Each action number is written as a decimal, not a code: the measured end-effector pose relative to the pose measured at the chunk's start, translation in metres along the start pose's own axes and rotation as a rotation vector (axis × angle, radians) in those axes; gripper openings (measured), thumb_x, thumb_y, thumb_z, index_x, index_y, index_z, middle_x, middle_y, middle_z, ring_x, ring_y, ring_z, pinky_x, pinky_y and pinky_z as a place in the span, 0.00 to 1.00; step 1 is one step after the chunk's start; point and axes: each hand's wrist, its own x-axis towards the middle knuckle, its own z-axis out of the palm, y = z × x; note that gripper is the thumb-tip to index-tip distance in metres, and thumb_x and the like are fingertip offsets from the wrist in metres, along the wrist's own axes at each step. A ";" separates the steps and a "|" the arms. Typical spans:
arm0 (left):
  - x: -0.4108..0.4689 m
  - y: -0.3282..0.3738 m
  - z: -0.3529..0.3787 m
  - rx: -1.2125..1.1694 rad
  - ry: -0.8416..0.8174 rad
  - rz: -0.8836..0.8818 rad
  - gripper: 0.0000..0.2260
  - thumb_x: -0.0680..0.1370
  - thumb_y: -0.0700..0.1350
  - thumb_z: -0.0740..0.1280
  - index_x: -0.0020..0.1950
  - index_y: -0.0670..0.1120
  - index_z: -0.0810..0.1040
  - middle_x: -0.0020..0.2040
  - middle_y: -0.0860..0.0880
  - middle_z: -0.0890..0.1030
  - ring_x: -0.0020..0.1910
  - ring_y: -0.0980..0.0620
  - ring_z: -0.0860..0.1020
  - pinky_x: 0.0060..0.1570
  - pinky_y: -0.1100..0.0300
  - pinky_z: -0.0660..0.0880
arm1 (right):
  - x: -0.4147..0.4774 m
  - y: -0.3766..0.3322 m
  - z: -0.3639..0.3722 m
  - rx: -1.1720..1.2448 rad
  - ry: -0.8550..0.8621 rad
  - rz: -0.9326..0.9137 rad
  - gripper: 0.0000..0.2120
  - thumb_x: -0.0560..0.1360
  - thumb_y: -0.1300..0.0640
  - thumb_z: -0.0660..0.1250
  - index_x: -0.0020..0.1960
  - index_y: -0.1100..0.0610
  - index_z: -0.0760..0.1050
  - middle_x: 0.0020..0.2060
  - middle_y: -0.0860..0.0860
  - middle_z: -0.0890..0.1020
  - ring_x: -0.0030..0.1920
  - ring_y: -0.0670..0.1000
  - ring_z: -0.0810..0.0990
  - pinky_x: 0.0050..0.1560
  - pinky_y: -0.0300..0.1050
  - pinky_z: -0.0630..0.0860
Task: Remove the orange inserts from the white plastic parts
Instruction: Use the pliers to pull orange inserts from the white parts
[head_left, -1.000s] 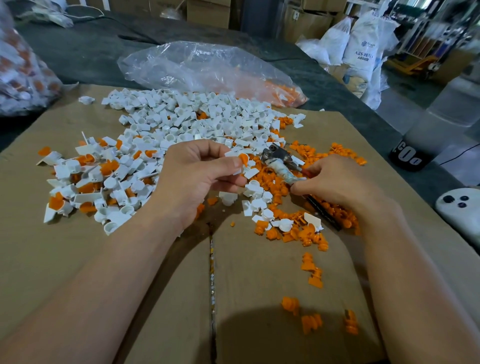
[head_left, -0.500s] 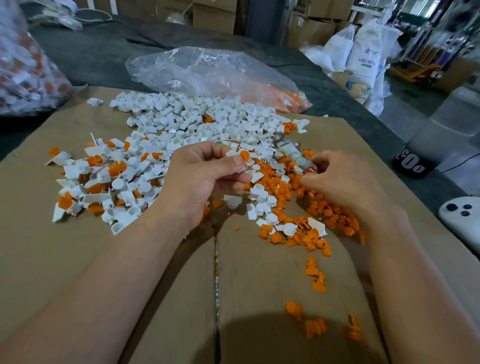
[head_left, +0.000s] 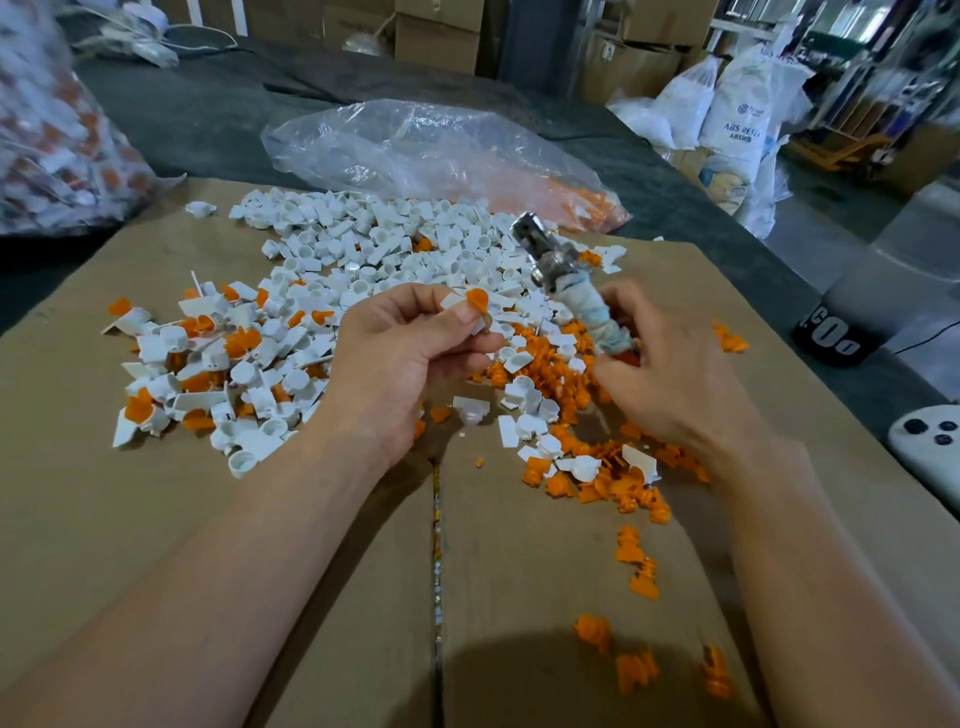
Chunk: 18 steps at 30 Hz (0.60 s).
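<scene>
Observed from beside the bench: the left hand (head_left: 410, 358) pinches one small white plastic part (head_left: 451, 300) between thumb and fingertips, held above the brown cardboard sheet (head_left: 156, 519), with its round orange insert (head_left: 477, 300) seated in it and turned toward the right. The right hand (head_left: 675, 384) is closed round the cloth-wrapped shaft of a metal-headed hand tool (head_left: 576, 296), whose head points away, apart from the part. Assessment: the part looks light, stiff and smooth, so it is likely to slip or flick out of a loose pinch. It is best held by its flat white tab, leaving the insert's cap exposed. The insert appears press-fitted and should need a short firm pull. A heap of white parts (head_left: 363, 244) lies beyond, and loose orange pieces (head_left: 613, 483) lie near the right wrist.
</scene>
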 end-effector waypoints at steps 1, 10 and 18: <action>0.000 0.000 0.000 -0.004 0.004 0.007 0.05 0.72 0.33 0.66 0.37 0.41 0.75 0.29 0.49 0.81 0.31 0.52 0.82 0.28 0.65 0.76 | 0.000 -0.001 0.001 0.000 -0.030 -0.007 0.10 0.68 0.58 0.63 0.50 0.52 0.69 0.37 0.43 0.71 0.36 0.45 0.69 0.35 0.34 0.63; 0.001 0.002 0.000 -0.008 0.047 0.066 0.03 0.69 0.36 0.67 0.38 0.42 0.74 0.30 0.50 0.81 0.30 0.54 0.81 0.29 0.65 0.77 | 0.000 -0.005 0.008 -0.036 -0.144 -0.055 0.12 0.69 0.58 0.65 0.52 0.53 0.70 0.39 0.42 0.66 0.41 0.43 0.64 0.41 0.25 0.61; 0.000 0.001 0.001 0.025 0.048 0.075 0.05 0.71 0.34 0.66 0.38 0.42 0.74 0.30 0.50 0.82 0.30 0.54 0.81 0.30 0.64 0.78 | -0.002 -0.007 0.006 -0.027 -0.176 -0.077 0.09 0.68 0.60 0.66 0.49 0.57 0.74 0.37 0.45 0.73 0.39 0.46 0.69 0.38 0.35 0.64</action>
